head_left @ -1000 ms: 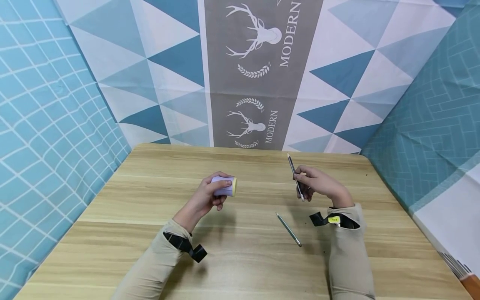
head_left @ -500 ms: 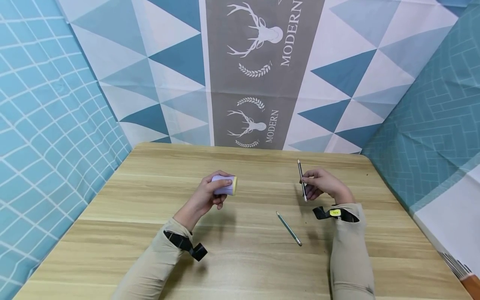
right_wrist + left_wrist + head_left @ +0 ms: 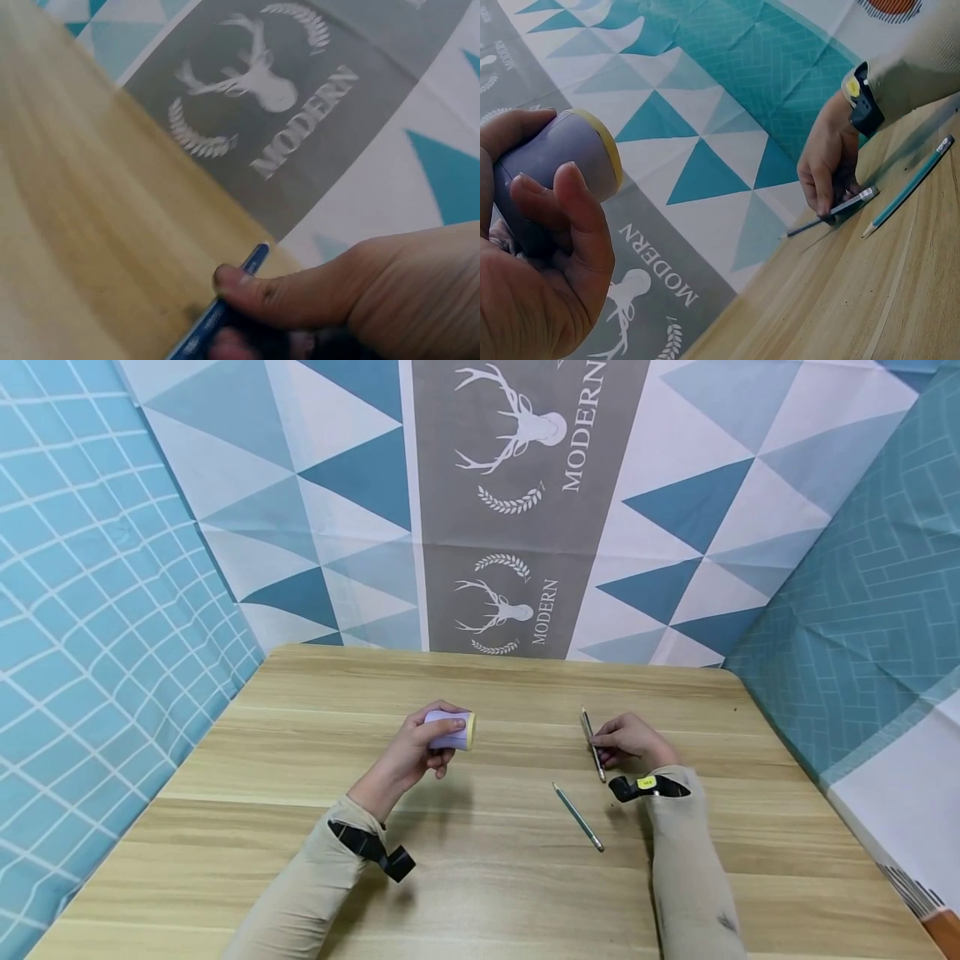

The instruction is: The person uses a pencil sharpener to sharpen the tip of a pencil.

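In the head view my left hand (image 3: 405, 756) grips a lavender cylinder with a yellow rim (image 3: 452, 742), held sideways above the table. Its yellow end faces right; the left wrist view shows fingers curled round the lavender body (image 3: 551, 154). My right hand (image 3: 630, 739) pinches a dark blue pencil (image 3: 587, 725) between thumb and fingers, low over the tabletop. Its tip points away from me. Whether that pencil touches the wood I cannot tell. A teal pencil (image 3: 577, 817) lies on the table between the hands, nearer to me, tip pointing away and to the left.
The wood-grain table (image 3: 480, 893) ends at a patterned cloth backdrop (image 3: 495, 527) at the back. A blue grid cloth (image 3: 90, 610) hangs on the left, a teal cloth (image 3: 877, 593) on the right. Black wrist cameras (image 3: 397, 863) stick out from both sleeves.
My right hand has lowered toward the table with the dark blue pencil, coming slightly nearer to me and to the left over the last half second. The left hand and teal pencil stay put.
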{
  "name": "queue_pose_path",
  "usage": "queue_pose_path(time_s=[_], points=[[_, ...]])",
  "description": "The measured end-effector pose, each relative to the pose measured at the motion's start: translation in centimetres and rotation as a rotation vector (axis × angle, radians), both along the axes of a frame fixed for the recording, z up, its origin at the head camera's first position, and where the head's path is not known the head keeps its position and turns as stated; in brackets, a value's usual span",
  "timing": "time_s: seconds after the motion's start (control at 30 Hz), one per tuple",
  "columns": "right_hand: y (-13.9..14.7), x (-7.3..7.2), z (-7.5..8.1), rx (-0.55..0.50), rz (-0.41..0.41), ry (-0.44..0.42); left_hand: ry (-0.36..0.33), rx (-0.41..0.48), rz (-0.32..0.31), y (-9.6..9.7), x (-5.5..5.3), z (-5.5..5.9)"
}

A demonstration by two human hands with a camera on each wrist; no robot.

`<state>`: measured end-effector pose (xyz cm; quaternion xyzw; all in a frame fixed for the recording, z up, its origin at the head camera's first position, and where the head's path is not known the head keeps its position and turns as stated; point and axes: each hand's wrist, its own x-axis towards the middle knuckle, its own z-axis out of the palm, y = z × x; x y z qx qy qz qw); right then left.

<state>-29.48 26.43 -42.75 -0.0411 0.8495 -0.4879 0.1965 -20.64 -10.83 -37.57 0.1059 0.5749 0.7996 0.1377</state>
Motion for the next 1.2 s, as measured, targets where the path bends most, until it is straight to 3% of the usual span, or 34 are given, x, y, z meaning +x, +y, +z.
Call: queue_pose_path(time_s=[0.37,0.63,0.73,0.9,1.03,1.2], points=[[-0.7,0.2,-0.4,0.092,-0.091,0.047,0.007,0.0,-0.001,0.0,0.3,0.3],[0.2,0.2,-0.7,0.024,-0.076,0.012,0.016,-0.004,0.0,0.0,0.4,0.4],[0.7,0.5,-0.2,0.021,-0.052,0.0,0.015,-0.006,-0.001,0.0,0.4,0.4],[0.2,1.7,2.2,0.11,0.032,0.06,0.017,-0.005,0.006,-0.1,0.2,0.4],[-1.0,3.6,3.8,0.143,0.141,0.059,0.016,-0.004,0.0,-0.1,0.2,0.4],[-2.5,6.6,3.7,0.204,0.265,0.049,0.017,-0.01,-0.002,-0.1,0.3,0.4]])
